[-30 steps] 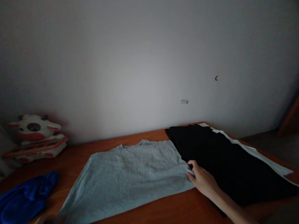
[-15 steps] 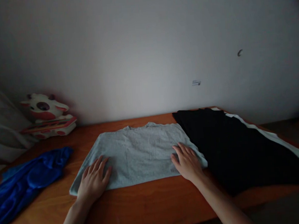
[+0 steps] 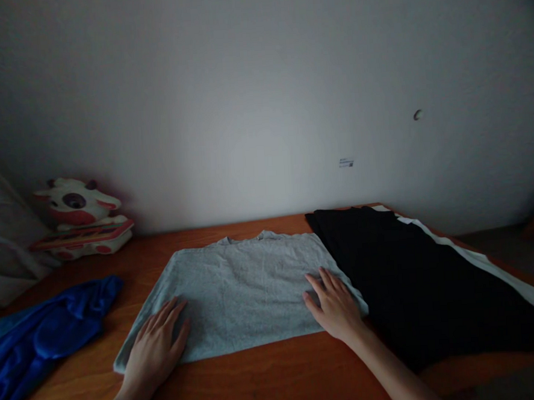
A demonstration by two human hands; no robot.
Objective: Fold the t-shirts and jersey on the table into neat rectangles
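Observation:
A folded light grey T-shirt [image 3: 245,289] lies flat in the middle of a wooden table [image 3: 268,375]. My left hand [image 3: 154,345] rests palm down on its near left corner, fingers stretched out. My right hand [image 3: 334,304] lies flat on its near right corner, fingers spread. Neither hand grips anything.
A black garment with a white stripe [image 3: 411,269] covers the table's right side, touching the shirt's right edge. A crumpled blue cloth [image 3: 44,331] lies at the left. A white and red cow toy [image 3: 80,217] stands at the back left against the wall.
One second ago my right hand pinched the shirt's right edge and my left was a blur at the bottom. Both hands now lie flat on the shirt's near corners.

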